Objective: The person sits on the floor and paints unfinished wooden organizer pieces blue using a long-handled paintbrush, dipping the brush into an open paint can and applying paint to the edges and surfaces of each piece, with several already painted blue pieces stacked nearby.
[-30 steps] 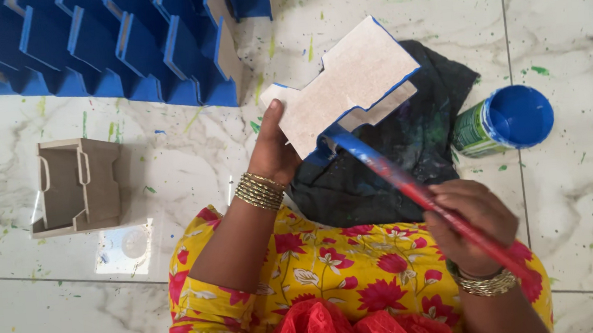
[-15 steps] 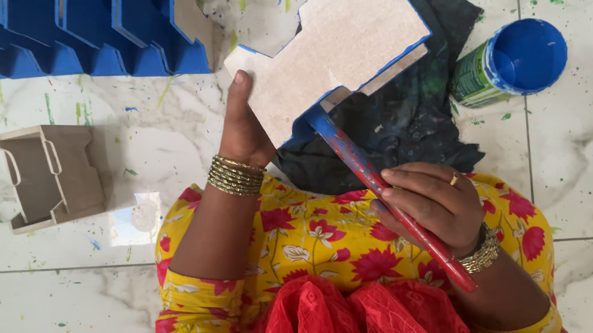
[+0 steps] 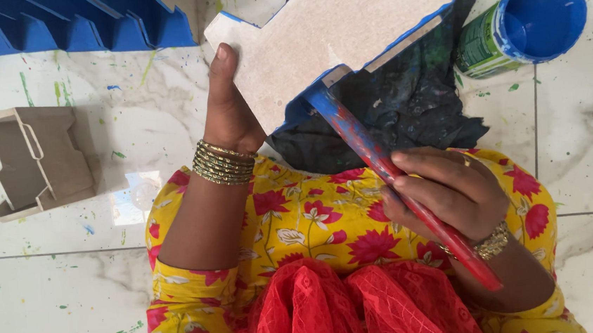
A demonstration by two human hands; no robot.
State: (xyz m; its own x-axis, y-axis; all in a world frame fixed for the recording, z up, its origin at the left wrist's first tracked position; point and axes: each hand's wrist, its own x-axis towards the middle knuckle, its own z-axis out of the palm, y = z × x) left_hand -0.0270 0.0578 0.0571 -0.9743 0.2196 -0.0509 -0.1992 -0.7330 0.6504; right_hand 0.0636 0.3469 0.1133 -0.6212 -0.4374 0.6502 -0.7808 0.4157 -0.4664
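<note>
Since the earlier frame the cut board piece (image 3: pixel 332 33) has slid up toward 12 o'clock and the paint tub (image 3: pixel 525 25) out to 2 o'clock. Left hand (image 3: pixel 229 112) props the board from its 7 o'clock edge, fingers pressed flat behind it and thumb up along the side. Right hand (image 3: pixel 447 193) has its fingers curled tight round the red brush handle (image 3: pixel 400 179), the tip touching the board's lower edge. Board looks stiff, light and a bit chalky; the blue edges are probably wet, so I'd grip the bare face. An unpainted holder (image 3: pixel 35 159) sits on the floor at 9 o'clock.
</note>
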